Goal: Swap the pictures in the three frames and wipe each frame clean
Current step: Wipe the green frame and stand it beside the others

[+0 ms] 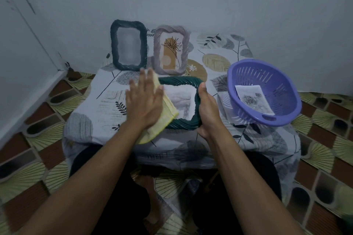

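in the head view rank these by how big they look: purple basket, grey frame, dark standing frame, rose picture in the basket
1. purple basket
2. grey frame and dark standing frame: about alike, not ranked
3. rose picture, smallest

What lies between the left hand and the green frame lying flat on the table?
A yellow cloth, pressed under the flat left hand and over the green frame; head view.
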